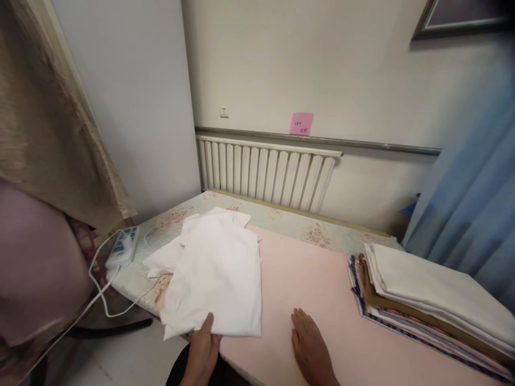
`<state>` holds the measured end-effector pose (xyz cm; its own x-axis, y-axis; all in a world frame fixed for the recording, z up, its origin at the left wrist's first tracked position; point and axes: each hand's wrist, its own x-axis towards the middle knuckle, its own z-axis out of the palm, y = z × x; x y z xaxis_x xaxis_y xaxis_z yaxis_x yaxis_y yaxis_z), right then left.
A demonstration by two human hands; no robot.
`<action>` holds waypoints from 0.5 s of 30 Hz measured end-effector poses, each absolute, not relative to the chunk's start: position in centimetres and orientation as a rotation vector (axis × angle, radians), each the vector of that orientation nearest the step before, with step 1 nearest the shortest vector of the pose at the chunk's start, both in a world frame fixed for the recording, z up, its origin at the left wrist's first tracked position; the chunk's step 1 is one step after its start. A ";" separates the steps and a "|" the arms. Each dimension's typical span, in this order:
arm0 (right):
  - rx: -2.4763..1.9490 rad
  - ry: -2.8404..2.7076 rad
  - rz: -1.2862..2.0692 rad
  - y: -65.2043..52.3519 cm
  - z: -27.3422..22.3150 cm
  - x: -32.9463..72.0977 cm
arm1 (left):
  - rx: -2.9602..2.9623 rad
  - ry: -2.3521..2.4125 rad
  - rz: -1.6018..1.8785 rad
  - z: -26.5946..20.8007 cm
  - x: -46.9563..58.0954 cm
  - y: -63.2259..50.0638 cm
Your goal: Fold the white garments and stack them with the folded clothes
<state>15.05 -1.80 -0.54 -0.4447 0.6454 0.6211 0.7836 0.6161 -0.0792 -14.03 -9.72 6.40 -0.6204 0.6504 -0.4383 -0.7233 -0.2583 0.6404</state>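
A folded white cloth (219, 273) lies at the left of the table, partly over the pink sheet (306, 268), with its near corner hanging by the table's front edge. My left hand (203, 348) grips the cloth's near edge, thumb on top and fingers underneath. More white fabric (167, 254) sticks out rumpled behind and left of it; I cannot tell whether it is a separate piece. To the right, my right hand (309, 343) rests flat on the pink sheet, fingers stretched out and holding nothing.
A stack of folded fabrics (438, 300) stands on the right side of the table. On the left edge sits a power strip (123, 247) with white cords trailing down. Behind the flowered tablecloth (277, 214) are a radiator (265, 169) and the wall. A blue curtain (470, 198) hangs at right.
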 end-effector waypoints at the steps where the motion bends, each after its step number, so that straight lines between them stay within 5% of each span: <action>1: -1.120 -2.222 -0.281 -1.8 -0.6 15.1 | -0.101 1.060 1.973 6.4 -14.0 -9.7; 15: -1.122 -2.213 -0.273 -1.7 -0.7 15.1 | -0.097 1.055 1.995 6.8 -13.8 -9.8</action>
